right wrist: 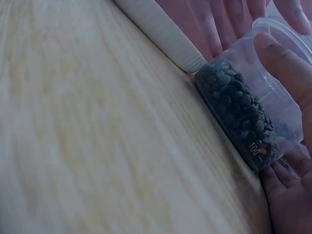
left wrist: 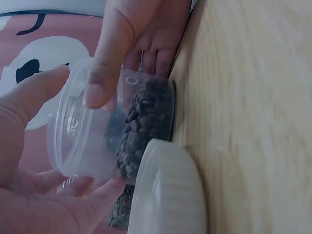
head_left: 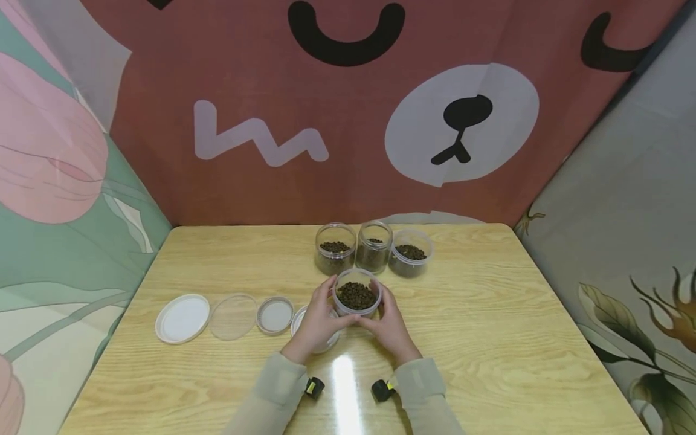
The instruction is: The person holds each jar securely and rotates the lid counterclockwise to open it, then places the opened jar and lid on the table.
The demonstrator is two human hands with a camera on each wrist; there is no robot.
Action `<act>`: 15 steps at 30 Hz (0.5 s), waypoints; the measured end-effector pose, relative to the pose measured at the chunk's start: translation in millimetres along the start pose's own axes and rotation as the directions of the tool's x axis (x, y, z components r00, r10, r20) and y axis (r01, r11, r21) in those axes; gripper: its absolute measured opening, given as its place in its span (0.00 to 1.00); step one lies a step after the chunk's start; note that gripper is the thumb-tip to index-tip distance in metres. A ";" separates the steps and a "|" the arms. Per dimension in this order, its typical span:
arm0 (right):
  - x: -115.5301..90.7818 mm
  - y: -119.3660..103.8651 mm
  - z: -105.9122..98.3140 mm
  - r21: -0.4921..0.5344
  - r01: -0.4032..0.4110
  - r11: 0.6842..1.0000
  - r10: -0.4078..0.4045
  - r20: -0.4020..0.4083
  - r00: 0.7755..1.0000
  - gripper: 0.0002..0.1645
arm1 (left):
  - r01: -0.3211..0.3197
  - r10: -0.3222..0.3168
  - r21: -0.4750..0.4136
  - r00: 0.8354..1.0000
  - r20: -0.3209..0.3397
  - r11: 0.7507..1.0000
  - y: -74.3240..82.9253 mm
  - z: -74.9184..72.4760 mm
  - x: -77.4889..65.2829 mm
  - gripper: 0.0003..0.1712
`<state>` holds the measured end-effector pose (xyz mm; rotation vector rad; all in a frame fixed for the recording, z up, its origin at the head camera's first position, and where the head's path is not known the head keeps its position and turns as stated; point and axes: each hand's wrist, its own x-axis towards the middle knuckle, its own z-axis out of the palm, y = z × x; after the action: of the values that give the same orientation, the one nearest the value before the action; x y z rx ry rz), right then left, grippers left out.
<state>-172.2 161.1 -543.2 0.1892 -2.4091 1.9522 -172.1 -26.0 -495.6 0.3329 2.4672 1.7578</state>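
A clear plastic tub [head_left: 357, 296] part filled with small dark brown pellets stands upright between both hands. My left hand [head_left: 318, 326] holds its left side and my right hand [head_left: 393, 329] its right side, with the thumbs at the near side. In the right wrist view, the base of the tub [right wrist: 239, 112] appears to rest on the table, and a "100" mark shows on its wall. Beneath the left hand lies a round white lid [head_left: 328, 344], partly hidden by it; the lid's ribbed edge [left wrist: 170, 190] shows close to the tub in the left wrist view.
Behind the tub stand two clear jars [head_left: 335, 257] [head_left: 374, 251] and another tub [head_left: 411, 257], all lidless with brown pellets inside. To the left lie a white lid [head_left: 182, 319], a transparent disc [head_left: 234, 317] and a grey-rimmed lid [head_left: 275, 315]. Printed cloths surround the wooden table [head_left: 489, 338].
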 end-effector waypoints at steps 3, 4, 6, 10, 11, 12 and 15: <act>0.5 2.7 0.0 0.009 0.030 1.000 -0.030 0.006 1.000 0.55 | 0.018 -0.018 0.015 1.000 -0.016 1.000 0.6 3.6 0.2 0.62; 0.8 3.0 -0.1 0.015 0.035 0.999 -0.035 0.010 0.999 0.54 | 0.019 -0.019 0.022 1.000 -0.023 1.000 0.9 4.6 0.0 0.62; 0.7 2.9 -0.4 0.024 0.038 0.999 -0.038 0.016 0.999 0.53 | 0.026 -0.025 0.035 0.999 -0.038 0.999 1.6 6.4 -0.3 0.62; 0.6 1.3 -0.6 0.027 0.018 0.999 -0.019 0.018 1.000 0.54 | 0.019 -0.015 0.048 0.997 -0.071 0.999 2.7 9.0 -1.2 0.60; 0.6 1.7 -0.8 0.026 0.015 1.000 -0.016 0.017 1.000 0.54 | 0.016 -0.012 0.047 0.997 -0.075 0.999 2.9 9.6 -1.4 0.60; 0.6 1.9 -0.8 0.025 0.014 1.000 -0.014 0.014 1.000 0.55 | 0.014 -0.011 0.042 0.997 -0.077 0.999 3.1 10.1 -1.4 0.60; 0.4 2.5 -1.1 0.032 0.029 0.999 -0.029 0.004 1.000 0.55 | 0.012 -0.009 0.036 0.997 -0.075 0.999 2.7 11.8 -1.1 0.59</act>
<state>-172.9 162.6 -545.4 0.2283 -2.3658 1.9806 -168.3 -14.5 -497.0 0.2613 2.5499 1.7552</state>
